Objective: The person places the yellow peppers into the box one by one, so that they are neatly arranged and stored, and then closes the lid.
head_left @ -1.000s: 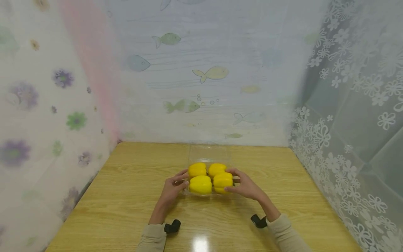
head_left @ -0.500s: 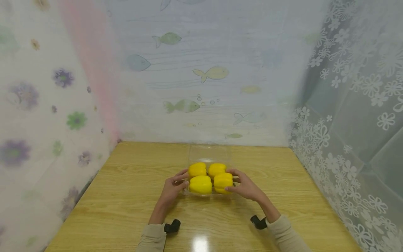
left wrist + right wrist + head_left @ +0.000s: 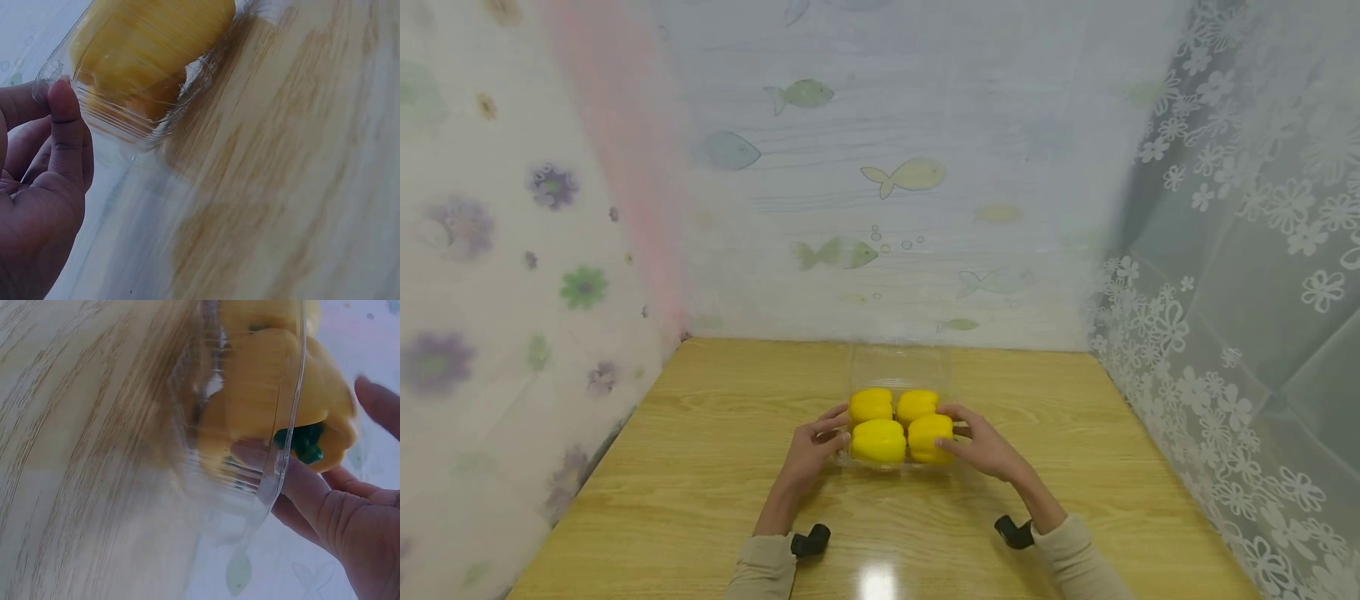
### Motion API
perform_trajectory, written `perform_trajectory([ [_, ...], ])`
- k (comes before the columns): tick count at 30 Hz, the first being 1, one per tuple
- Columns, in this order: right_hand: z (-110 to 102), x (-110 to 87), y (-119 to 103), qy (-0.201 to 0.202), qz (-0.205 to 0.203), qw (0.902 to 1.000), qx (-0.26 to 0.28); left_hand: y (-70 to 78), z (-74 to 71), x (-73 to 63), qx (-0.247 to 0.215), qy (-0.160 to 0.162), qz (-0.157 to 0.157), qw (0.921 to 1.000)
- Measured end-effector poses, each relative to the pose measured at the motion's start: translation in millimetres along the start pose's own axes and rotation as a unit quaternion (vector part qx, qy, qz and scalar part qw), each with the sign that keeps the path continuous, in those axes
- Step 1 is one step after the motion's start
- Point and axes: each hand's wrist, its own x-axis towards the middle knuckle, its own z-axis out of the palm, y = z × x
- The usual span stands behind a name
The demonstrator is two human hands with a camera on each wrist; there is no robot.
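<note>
Several yellow bell peppers [image 3: 878, 441] lie in two rows in a clear plastic clamshell box [image 3: 898, 364], its lid standing back. At the box's left side my left hand [image 3: 808, 451] pinches the rim between thumb and fingers; the left wrist view shows the thumb [image 3: 64, 103] on the plastic edge. My right hand [image 3: 983, 443] holds the front right bell pepper [image 3: 929, 439], thumb on its near side. In the right wrist view that pepper's green stem [image 3: 306, 442] faces the hand, the thumb shows through the clear wall, and one finger [image 3: 378, 406] stands off the pepper.
The wooden table [image 3: 700, 500] extends around the box. A patterned curtain with fish [image 3: 902, 175] hangs behind it, with flowered sheets on the left and right. Black wrist mounts [image 3: 811, 540] show by both beige sleeves.
The front right bell pepper has sunk slightly lower into the box, and my right hand has lowered a little with it. My left hand keeps its place at the rim.
</note>
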Motion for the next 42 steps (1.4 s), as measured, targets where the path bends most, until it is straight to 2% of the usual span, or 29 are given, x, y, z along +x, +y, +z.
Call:
perform_trajectory([
  [4,0.7,0.1,-1.3,-0.003,0.011,0.9998,0.015,-0.4,-0.3,-0.8,-0.005,-0.003,0.002,1.0],
  [12,5.1,1.4,-3.4,0.018,0.007,0.9995,-0.026,2.4,0.4,-1.9,-0.008,-0.002,0.002,1.0],
  [18,6.2,2.4,-0.7,0.023,0.009,0.9995,-0.022,0.8,0.3,-1.2,0.002,-0.006,0.017,0.9998],
  [24,8.4,0.7,2.2,0.028,-0.006,0.9995,0.01,-2.3,0.2,-0.8,0.007,-0.008,0.023,0.9997],
  [30,10.2,-0.7,5.5,0.055,-0.031,0.9973,0.039,-3.9,0.4,0.1,0.002,-0.011,0.022,0.9997],
  [37,4.5,0.7,14.1,0.08,-0.057,0.9891,0.11,0.6,2.4,-1.5,0.004,-0.003,0.014,0.9999],
  [42,-2.4,2.7,21.1,0.103,-0.053,0.9826,0.146,2.6,3.3,-1.7,0.005,0.004,0.007,0.9999],
])
